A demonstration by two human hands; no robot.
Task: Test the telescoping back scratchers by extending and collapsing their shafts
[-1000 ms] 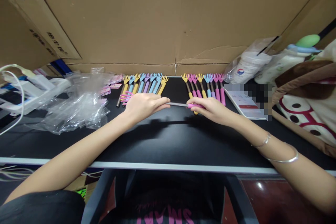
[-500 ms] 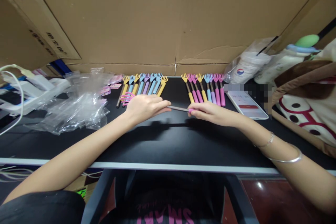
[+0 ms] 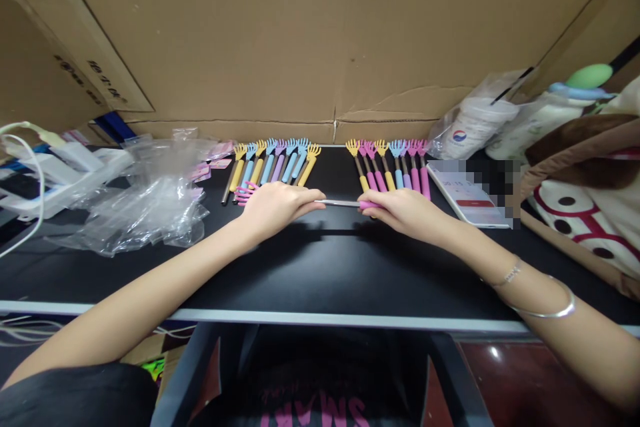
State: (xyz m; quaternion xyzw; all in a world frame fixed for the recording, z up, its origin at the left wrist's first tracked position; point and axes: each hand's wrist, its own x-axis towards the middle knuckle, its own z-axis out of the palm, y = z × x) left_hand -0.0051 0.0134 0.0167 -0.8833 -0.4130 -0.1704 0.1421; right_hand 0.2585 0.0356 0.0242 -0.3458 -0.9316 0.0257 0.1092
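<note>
Between my two hands a pink back scratcher is held level above the black table. My left hand is closed around its claw end; the pink prongs stick out past the wrist side. My right hand grips the pink handle, and a bare metal rod shows between the hands. Behind my left hand lies a row of blue, yellow and purple back scratchers. Another row of yellow, pink, blue and purple back scratchers lies behind my right hand, claws toward the cardboard.
Crumpled clear plastic bags lie at the left beside a white power strip. On the right are a phone, a bagged cup, a bottle and a cloth bag. A cardboard wall stands behind.
My right hand has risen slightly, and the scratcher's rod has gone from tilted to nearly level. The left hand stays in about the same place, with the pink prongs turned a little.
</note>
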